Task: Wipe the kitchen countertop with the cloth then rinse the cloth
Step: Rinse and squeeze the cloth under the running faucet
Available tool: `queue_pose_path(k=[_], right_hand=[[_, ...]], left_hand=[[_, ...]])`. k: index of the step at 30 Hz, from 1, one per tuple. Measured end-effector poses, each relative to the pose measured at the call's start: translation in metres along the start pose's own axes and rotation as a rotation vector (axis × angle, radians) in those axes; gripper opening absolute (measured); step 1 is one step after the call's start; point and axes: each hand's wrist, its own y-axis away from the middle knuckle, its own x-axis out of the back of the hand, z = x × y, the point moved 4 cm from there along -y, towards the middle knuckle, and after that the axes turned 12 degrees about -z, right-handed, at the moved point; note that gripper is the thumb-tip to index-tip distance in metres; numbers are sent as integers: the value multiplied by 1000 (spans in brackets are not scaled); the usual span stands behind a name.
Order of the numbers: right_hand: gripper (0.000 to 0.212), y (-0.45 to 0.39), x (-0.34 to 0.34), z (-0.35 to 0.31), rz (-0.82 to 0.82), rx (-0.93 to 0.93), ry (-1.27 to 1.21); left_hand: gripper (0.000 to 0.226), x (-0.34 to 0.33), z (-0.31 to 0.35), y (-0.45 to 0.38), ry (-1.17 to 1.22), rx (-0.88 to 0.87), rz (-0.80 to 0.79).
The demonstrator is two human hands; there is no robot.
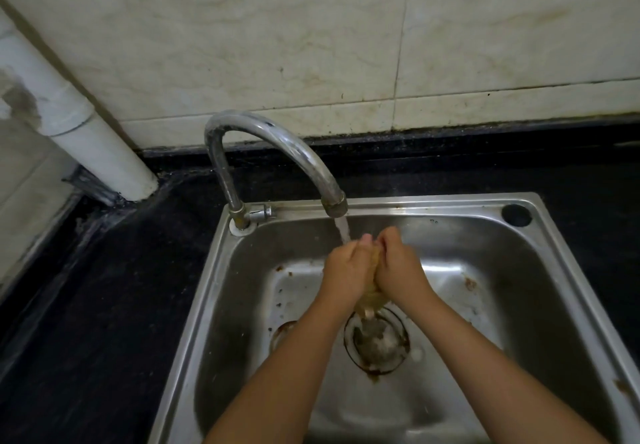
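Observation:
Over the steel sink, my left hand and my right hand are pressed together around a bunched yellowish cloth. Both hands grip it, and only a wet tail of the cloth shows below my palms. Water runs from the curved chrome tap onto my left fingers and the top of the cloth. The dark stone countertop surrounds the sink.
The drain strainer lies right under my hands, with rust stains around it. A white pipe stands in the back left corner. Pale wall tiles rise behind the counter. A round hole sits in the sink's back right rim.

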Motion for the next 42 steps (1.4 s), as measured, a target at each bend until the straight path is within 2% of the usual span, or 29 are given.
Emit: queue_pose_path(k=[4,9,10,12,14,16,18,22,26,29,32,34,36,38,40,42], right_hand=[[15,3,4,6,62,-36,-237],[26,4,3,6,-221,-90,-631],[30,4,1,5,-267,-98,-639],[32,4,-3,5,-360,-122,-657],[16,3,-1,6,-352,-150,-686],[8,-1,8,5,-219,-97,-653],[12,-2,15,-1,-111,13,-611],[20,3,12,-7,-45,93,-500],[49,12,14,-5,119,128,-344],[41,22,3,-11,106,269,-209],[37,20,-6,-17,185,449,-34],[52,4,-1,-17,289,418,165],[58,-14,7,-10,208,237,169],[51,-24,10,0,102,87,156],[50,-21,11,-1,106,63,117],[53,-9,6,-15,109,159,-60]], left_hand=[[42,16,-9,-2,266,101,89],[63,19,-7,0,416,79,40],[61,21,-8,0,454,67,29],[42,22,-9,1,541,69,-6],[25,25,-12,0,599,90,-39],[32,27,-14,-3,649,102,-23],[32,24,-21,-3,722,135,21],[40,5,-37,2,738,232,34],[34,6,-34,-9,861,264,202],[35,6,-24,-17,858,227,266],[35,-1,-10,-16,784,176,180],[35,-5,-4,-16,739,156,137],[34,-8,-4,-13,660,171,151],[32,-8,-6,-9,622,157,168],[36,-2,-12,-8,596,143,221],[38,12,-17,-12,601,114,285]])
